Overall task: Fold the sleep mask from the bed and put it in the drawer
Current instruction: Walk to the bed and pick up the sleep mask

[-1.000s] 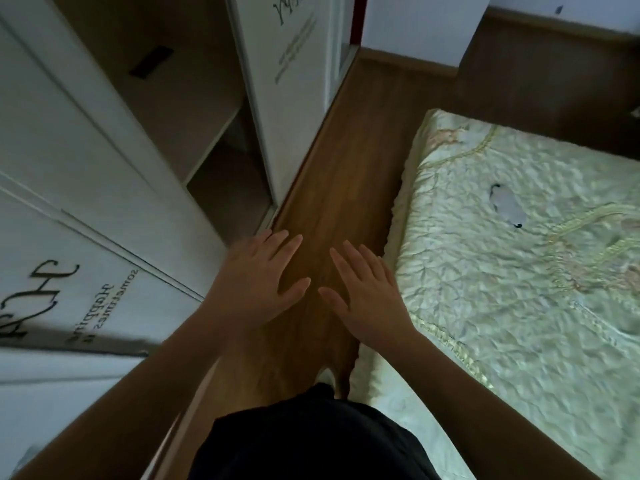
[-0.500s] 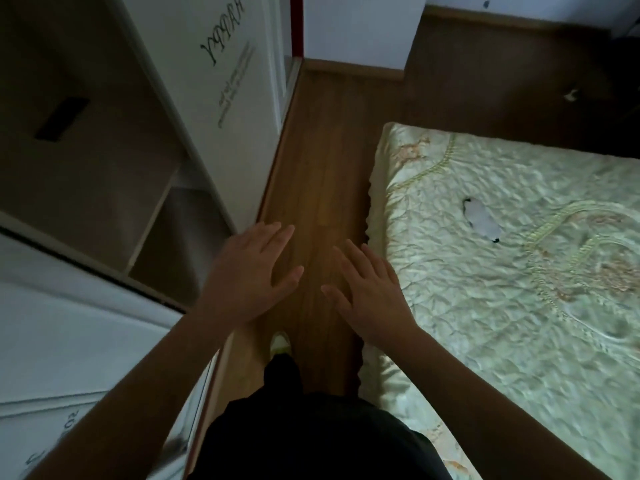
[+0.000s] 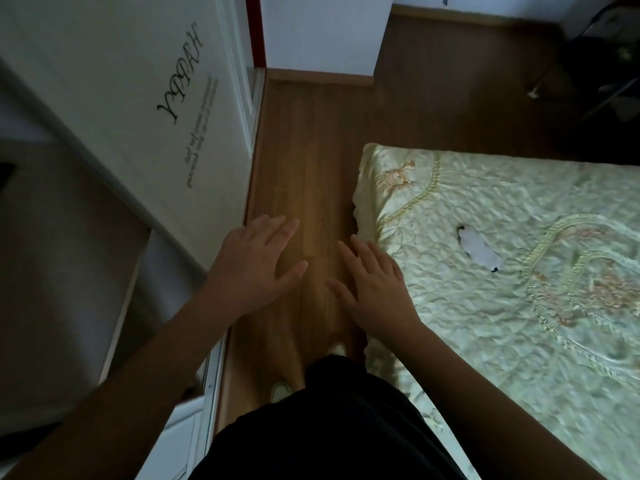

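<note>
1. Both hands are held out flat, fingers spread and palms down: the left hand [image 3: 256, 265] and the right hand [image 3: 372, 289] each keep an open grip with nothing in it, hovering side by side above the wooden floor [image 3: 311, 150].
2. To the right of the right hand and a little beyond it, the sleep mask [image 3: 479, 249] lies unfolded on the quilted bed [image 3: 519, 341], a pale shape with a dark tip at each end, well apart from either hand.
3. Over the last second the view has swung rightward: the mask and the bed's corner now sit nearer the right hand, while the wardrobe door [image 3: 138, 109] to the left of the left hand has slid toward the frame's edge.
4. That shift reads as an approach to the bed; pickup, fold and stowing all remain undone.
5. No drawer can be made out here with certainty; the dark open compartment at far left may belong to the wardrobe.
</note>
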